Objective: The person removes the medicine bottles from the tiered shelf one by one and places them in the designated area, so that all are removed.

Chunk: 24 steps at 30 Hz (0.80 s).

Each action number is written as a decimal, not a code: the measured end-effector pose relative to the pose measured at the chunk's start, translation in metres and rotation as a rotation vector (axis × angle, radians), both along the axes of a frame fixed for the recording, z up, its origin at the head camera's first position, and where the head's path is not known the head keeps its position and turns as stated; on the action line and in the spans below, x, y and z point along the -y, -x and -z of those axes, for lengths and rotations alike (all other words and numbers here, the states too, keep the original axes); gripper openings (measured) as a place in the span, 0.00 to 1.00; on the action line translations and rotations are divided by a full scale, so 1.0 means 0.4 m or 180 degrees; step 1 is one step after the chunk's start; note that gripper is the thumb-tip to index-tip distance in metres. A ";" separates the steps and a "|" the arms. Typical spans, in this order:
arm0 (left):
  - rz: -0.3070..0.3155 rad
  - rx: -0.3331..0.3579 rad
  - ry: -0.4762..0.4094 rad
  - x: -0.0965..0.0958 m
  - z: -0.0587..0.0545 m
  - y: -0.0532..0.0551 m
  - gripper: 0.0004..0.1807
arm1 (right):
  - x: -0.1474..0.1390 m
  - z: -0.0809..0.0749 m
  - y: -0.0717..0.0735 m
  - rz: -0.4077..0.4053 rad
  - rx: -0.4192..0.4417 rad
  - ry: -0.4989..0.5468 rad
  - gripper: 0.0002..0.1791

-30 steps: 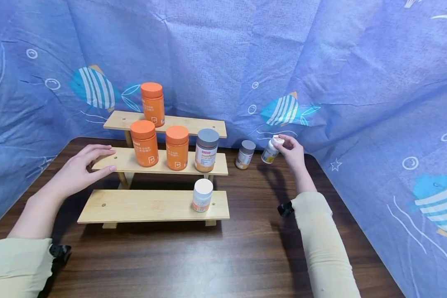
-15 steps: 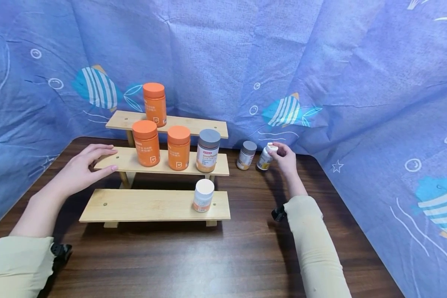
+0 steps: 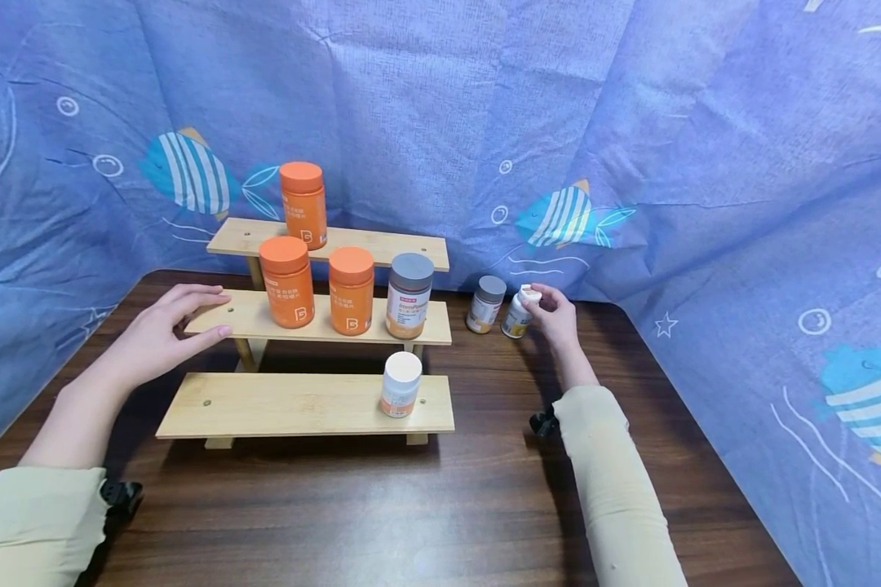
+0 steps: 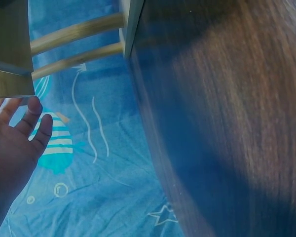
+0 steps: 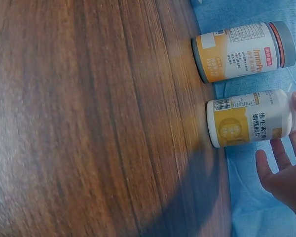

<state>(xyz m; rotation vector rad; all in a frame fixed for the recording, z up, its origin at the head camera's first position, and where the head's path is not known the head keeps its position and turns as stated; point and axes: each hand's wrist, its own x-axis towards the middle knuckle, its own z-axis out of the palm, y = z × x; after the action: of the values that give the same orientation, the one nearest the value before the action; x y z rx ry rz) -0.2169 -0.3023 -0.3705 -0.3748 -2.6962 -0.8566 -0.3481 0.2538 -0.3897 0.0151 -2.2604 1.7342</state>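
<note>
At the back right, my right hand [image 3: 556, 316] pinches the white cap of a white supplement bottle [image 3: 515, 318] with a yellow label. In the right wrist view the bottle [image 5: 249, 118] stands with its base at the tabletop, thumb and fingers about its cap. A smaller grey-capped bottle [image 3: 486, 306] stands just left of it. My left hand [image 3: 154, 338] rests at the left end of the wooden three-step rack [image 3: 286, 403], by its middle board. Its loosely bent fingertips [image 4: 33, 104] are right at the board's end in the left wrist view.
Two orange jars [image 3: 351, 292] and a larger grey-capped jar [image 3: 409, 297] share the middle board. Another orange jar [image 3: 303, 205] stands on the top board, and a white-capped bottle [image 3: 400, 385] on the lowest one. A blue fish-print cloth [image 3: 426, 122] hangs behind the dark wood table [image 3: 484, 489].
My right hand has brought the white bottle left and down, from tilted to upright beside the small grey-capped bottle. The left hand has kept its place at the rack.
</note>
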 end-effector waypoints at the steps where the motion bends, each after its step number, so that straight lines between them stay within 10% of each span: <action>1: -0.0001 -0.0001 -0.0002 0.000 0.000 0.000 0.28 | -0.004 0.006 0.006 0.0012 0.0005 -0.0018 0.23; 9: 0.0006 0.0001 -0.0010 -0.002 -0.004 0.000 0.29 | -0.016 0.030 0.029 0.0005 -0.0065 -0.0009 0.24; 24: 0.0008 -0.0002 -0.0032 -0.005 -0.003 -0.002 0.29 | -0.018 -0.052 -0.004 -0.0385 0.0354 -0.0354 0.31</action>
<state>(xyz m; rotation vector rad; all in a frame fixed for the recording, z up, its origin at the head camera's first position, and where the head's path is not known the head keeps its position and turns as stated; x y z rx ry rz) -0.2159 -0.3003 -0.3692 -0.3764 -2.6903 -0.8704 -0.3464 0.2610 -0.3688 0.0823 -2.4818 1.7048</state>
